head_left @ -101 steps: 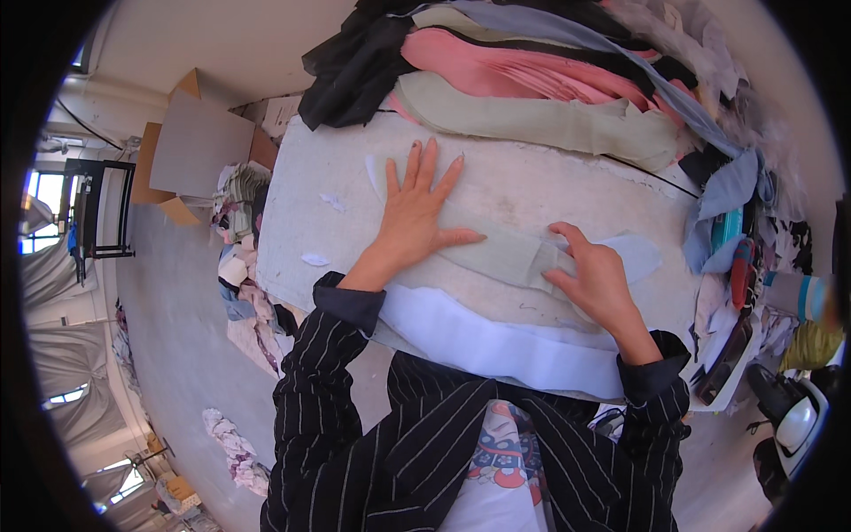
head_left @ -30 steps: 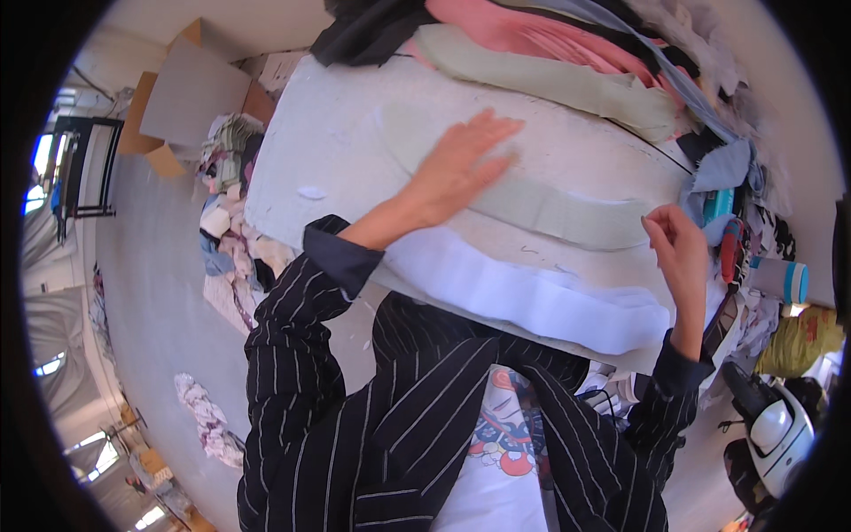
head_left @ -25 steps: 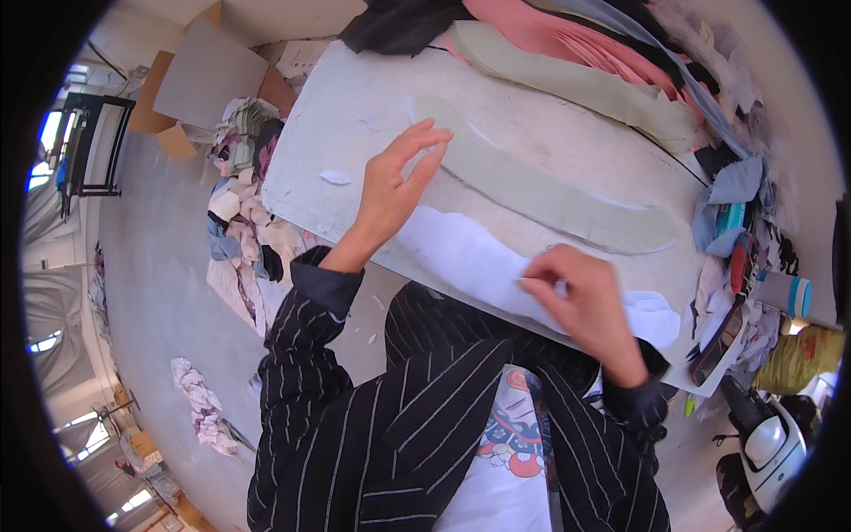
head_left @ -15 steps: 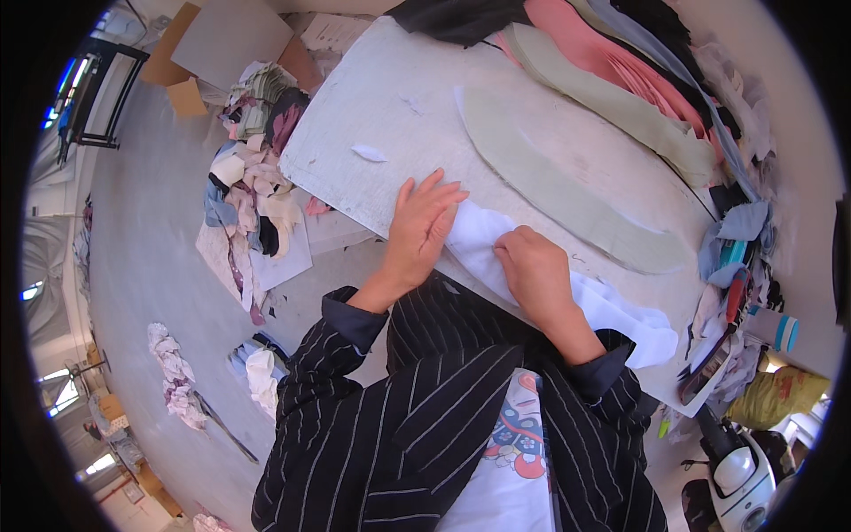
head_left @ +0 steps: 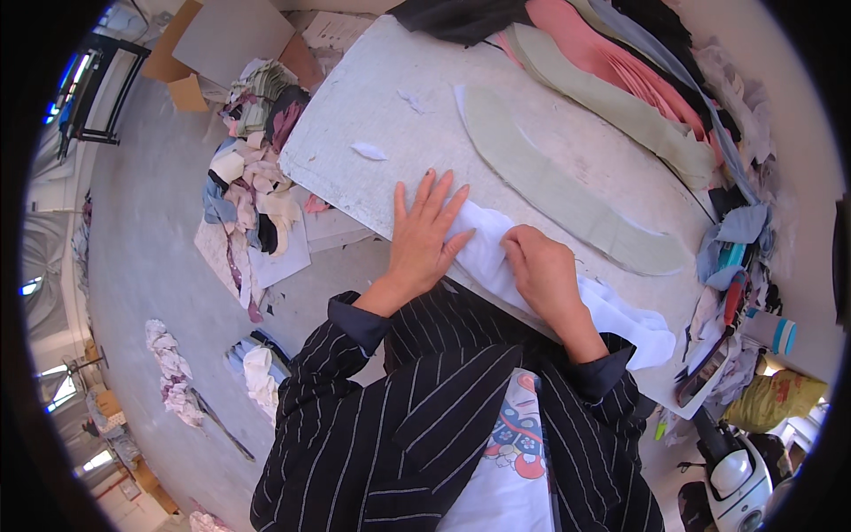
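A long, curved strip of soft white fabric (head_left: 625, 324) lies along the near edge of the worktop (head_left: 355, 97), a broad pale-grey board, with its right end rippled in waves. Nearest of all is the person's black, white-pinstriped jacket (head_left: 417, 417), worn over a white printed top (head_left: 496, 479). The right grip (head_left: 542, 270), its forearm crossing the white strip, has thumb and fingers drawn together, pinching the cloth toward the strip's left end. Just beside it, the left grip (head_left: 424, 239) is released, its fingers spread flat on the board and its thumb on the white strip's left end.

Beyond the hands, a curved, pale-green fabric strip (head_left: 567, 191) lies flat, white showing along its edge. Left of it rests a small, leaf-shaped white scrap (head_left: 369, 152). Along the far side are layered a sage-green strip (head_left: 612, 111), a stack of pink fabric (head_left: 612, 66) and a black cloth (head_left: 461, 19). Past the left edge, a heap of mixed fabric scraps (head_left: 244, 195) sits near an open cardboard box (head_left: 232, 40).
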Available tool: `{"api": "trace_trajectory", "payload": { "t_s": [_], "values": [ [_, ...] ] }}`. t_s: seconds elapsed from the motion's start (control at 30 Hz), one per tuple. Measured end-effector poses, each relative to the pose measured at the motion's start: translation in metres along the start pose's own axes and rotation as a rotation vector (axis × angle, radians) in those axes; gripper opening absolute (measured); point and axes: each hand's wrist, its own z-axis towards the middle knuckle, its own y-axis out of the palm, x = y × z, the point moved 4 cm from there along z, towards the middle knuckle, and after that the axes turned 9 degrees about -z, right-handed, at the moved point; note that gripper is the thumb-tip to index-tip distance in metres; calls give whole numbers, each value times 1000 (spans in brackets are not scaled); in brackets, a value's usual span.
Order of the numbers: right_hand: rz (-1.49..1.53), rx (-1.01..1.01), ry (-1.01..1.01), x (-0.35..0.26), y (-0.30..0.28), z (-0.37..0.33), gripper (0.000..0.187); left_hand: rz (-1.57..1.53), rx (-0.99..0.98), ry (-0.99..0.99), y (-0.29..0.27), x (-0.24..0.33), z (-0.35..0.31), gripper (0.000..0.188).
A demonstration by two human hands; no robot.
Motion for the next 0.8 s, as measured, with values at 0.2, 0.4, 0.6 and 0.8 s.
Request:
{"api": "trace_trajectory", "payload": {
  "t_s": [0.2,0.4,0.6,0.8],
  "values": [
    [-148,47,-97,-4,8,-4,14,46,-24,-12,-1,3,0,60],
    [543,-103,338,26,-2,-10,21,81,-48,-46,2,1,-2,57],
    [-74,108,-50,-15,-12,-7,19,101,-36,-43,2,2,0,57],
    [34,160,-42,5,2,-8,14,103,-48,-42,-1,3,0,57]
  ]
}}
